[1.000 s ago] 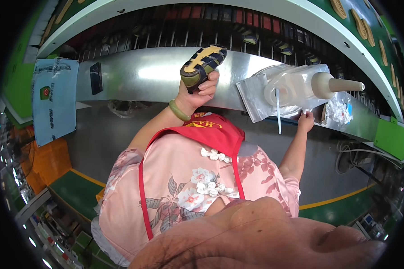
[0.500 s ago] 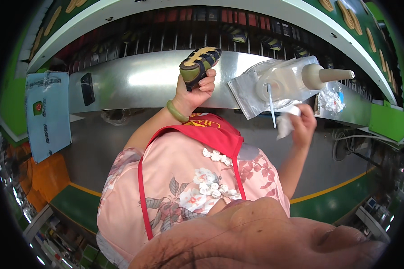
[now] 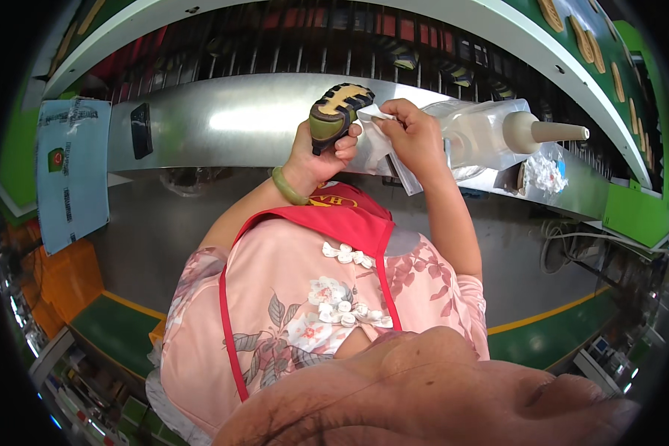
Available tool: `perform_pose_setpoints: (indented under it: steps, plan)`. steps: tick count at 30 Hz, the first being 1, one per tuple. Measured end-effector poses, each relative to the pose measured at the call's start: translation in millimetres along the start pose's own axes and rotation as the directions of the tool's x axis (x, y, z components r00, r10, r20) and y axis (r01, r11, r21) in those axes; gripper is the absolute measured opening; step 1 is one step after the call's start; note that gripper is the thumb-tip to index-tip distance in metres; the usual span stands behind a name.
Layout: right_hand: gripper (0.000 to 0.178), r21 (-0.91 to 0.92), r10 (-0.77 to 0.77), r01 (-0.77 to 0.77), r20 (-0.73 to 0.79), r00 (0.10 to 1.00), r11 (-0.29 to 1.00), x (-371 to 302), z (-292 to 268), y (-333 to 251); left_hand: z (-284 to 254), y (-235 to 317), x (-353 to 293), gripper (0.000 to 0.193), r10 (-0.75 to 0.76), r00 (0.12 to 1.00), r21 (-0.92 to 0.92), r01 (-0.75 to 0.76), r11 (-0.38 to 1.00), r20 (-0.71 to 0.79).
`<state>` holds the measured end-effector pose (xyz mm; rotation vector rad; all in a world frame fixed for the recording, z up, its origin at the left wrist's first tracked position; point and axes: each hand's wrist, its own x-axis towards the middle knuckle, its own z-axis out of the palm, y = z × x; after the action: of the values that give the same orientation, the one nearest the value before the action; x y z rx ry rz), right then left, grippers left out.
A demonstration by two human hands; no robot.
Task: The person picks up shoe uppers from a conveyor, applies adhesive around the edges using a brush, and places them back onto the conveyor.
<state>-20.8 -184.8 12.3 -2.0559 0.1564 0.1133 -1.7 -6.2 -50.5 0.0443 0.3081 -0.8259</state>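
My left hand (image 3: 316, 154) is wrapped round a small shoe (image 3: 333, 123), olive green and black with a tan patch on its sole. The shoe is held up over the metal ledge, its sole facing up and outward. A green bangle circles my left wrist. Close to the shoe's right side, my right hand (image 3: 418, 140) pinches a crumpled white cloth or tissue (image 3: 375, 141). Whether the cloth touches the shoe I cannot tell. Just right of my right hand, a translucent squeeze bottle (image 3: 490, 135) with a long nozzle lies on its side.
The shiny metal ledge (image 3: 193, 137) bears a black flat object (image 3: 141, 131) at left and white scraps (image 3: 547, 172) at right. Beyond it run rollers with several shoes among them. A light blue box (image 3: 74, 178) stands at far left. Shoe soles (image 3: 581, 39) lie on the upper green belt.
My right hand has moved left with the white cloth, from below the bottle to beside the shoe. My left hand and the shoe have shifted slightly right.
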Motion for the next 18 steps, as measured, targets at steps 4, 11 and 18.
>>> perform_pose_setpoints:
  steps: [4, 11, 18]
  plan:
    - [0.011, -0.184, -0.218, 0.198, -0.094, 0.971, 0.963, 2, 10, 8, -2, 0, -3, 0.033, 0.010, 0.999, 0.002, -0.010, 1.000, -0.039]
    - [0.011, -0.253, -0.346, 0.289, -0.222, 0.911, 0.923, 4, 24, 4, -2, -1, -6, 0.034, 0.022, 0.998, 0.038, -0.020, 0.999, -0.062]
    - [0.012, -0.067, -0.287, 0.281, -0.346, 0.893, 0.957, 20, 28, -3, -9, -9, -6, 0.039, -0.033, 0.993, 0.093, 0.044, 0.995, -0.111]
